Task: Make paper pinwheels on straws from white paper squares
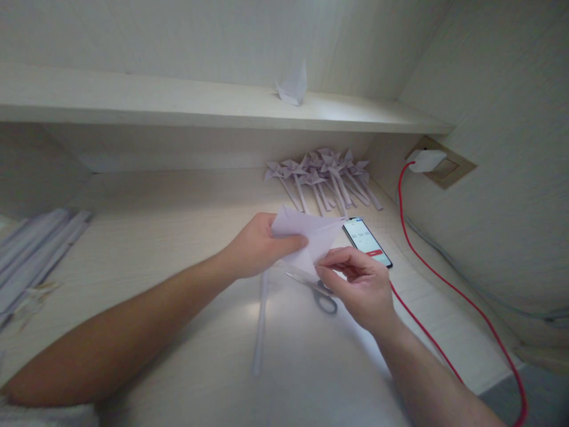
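Note:
A white sheet of paper [311, 233], creased and partly cut or folded, is held above the desk. My left hand [267, 244] grips its left side, thumb on top and fingers behind. At its lower right corner my right hand [355, 279] pinches the edge between thumb and forefinger. Scissors [325, 301] with dark handles lie on the desk below the paper, partly hidden by my right hand. A thin white paper stick [261, 326] lies to their left.
Several paper pinwheels [326, 172] on sticks lie at the back. A phone [368, 242] showing a timer rests at right, near a red cable [438, 273] from a charger [425, 160]. Paper strips [40, 249] are stacked at left. A folded paper [294, 88] stands on the shelf [178, 98].

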A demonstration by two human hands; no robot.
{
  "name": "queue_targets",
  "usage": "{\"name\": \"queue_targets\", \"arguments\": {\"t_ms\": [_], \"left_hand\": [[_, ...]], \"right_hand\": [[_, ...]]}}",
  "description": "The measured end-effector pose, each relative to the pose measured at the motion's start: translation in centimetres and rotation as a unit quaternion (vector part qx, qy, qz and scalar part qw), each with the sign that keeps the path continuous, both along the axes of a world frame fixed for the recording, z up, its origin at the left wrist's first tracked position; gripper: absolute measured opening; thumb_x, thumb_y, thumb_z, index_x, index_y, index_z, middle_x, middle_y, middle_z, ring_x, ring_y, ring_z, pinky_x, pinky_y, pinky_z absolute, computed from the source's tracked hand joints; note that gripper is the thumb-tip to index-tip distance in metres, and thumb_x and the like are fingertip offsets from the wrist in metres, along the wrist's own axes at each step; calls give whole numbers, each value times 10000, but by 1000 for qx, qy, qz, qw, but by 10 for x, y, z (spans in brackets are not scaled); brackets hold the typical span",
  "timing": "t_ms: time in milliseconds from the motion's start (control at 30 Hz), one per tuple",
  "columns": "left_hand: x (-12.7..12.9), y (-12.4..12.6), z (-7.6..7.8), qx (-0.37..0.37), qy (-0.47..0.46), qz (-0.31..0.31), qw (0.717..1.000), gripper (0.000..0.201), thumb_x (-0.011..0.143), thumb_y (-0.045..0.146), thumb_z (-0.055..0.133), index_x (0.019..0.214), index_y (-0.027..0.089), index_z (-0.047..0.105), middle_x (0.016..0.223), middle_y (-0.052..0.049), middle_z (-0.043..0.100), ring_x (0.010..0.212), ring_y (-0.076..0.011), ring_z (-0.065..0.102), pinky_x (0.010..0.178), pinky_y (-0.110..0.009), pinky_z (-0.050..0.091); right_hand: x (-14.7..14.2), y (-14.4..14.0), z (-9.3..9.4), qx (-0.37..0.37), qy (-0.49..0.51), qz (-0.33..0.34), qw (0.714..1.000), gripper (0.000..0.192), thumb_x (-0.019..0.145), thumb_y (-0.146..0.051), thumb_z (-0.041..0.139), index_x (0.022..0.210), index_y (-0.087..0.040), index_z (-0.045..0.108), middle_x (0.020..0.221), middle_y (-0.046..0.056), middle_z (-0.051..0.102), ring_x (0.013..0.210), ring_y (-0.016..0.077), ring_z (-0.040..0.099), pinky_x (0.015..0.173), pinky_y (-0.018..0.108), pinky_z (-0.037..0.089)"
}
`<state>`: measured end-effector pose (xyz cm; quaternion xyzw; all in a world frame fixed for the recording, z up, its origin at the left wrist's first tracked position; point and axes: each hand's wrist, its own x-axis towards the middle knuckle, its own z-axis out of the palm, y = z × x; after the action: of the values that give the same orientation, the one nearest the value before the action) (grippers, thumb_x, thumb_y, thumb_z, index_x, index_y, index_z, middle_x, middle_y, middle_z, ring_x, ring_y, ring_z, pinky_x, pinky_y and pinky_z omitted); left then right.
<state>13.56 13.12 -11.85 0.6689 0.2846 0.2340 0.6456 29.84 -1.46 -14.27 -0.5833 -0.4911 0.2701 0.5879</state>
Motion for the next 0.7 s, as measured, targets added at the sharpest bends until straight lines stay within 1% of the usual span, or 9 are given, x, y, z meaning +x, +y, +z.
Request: {"name": "queue_targets", "arguments": {"t_ms": [200, 367, 533, 700], "left_hand": [[1, -1, -2, -1, -15, 4, 1000, 185, 770, 295, 815, 896, 160, 814, 876, -32, 810, 747, -188, 724, 665, -250, 545], [3, -4, 1, -3, -32, -3, 999, 134, 784, 257, 787, 871, 157, 803, 848, -19, 804, 726, -172, 716, 651, -236, 544], [4, -7, 3, 23, -18, 11, 1000, 96, 785, 230, 770, 843, 155, 787, 777, 4, 775, 677, -149, 688, 607, -213, 513], [5, -6, 3, 59, 9, 22, 998, 75, 792, 223, 740, 782, 151, 760, 728, 13, 743, 649, -143, 660, 579, -211, 482]], "right_hand": [[-1, -1, 0, -17, 22, -9, 1000, 83, 817, -175, 815, 814, -204, 738, 789, 6, 747, 714, 141, 707, 687, 239, 588], [0, 2, 0, -27, 51, -21, 998, 164, 791, -193, 851, 793, -209, 688, 740, -14, 704, 670, 125, 662, 637, 230, 538], [0, 4, -1, -42, 86, -20, 995, 224, 787, -227, 863, 781, -210, 640, 724, -15, 688, 665, 135, 657, 632, 249, 521], [0, 8, -4, -56, 99, 5, 993, 228, 823, -270, 829, 795, -215, 609, 728, -11, 694, 682, 162, 700, 661, 279, 540]]}}
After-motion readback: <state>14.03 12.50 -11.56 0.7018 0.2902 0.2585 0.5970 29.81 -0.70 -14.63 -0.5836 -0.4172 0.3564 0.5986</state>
